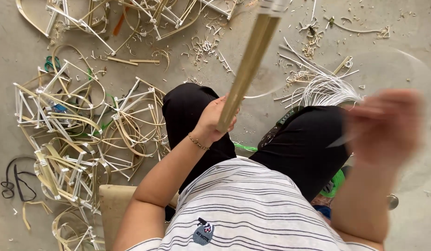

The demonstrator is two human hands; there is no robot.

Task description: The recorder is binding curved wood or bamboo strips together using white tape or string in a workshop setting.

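We saw a bundle of long bamboo strips [249, 65] standing tilted above the knees, and the left hand [215, 118] was closed around its lower end. The right hand [385, 123] was blurred beside the right knee, so we could not tell its state. On the concrete floor [410, 195], woven bamboo frames [80, 135] and thin white strips [327, 88] lay around.

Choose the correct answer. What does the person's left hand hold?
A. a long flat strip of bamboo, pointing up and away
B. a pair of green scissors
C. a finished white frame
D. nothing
A: the left hand is closed around the lower end of a long bamboo strip, while the right hand is blurred with motion.
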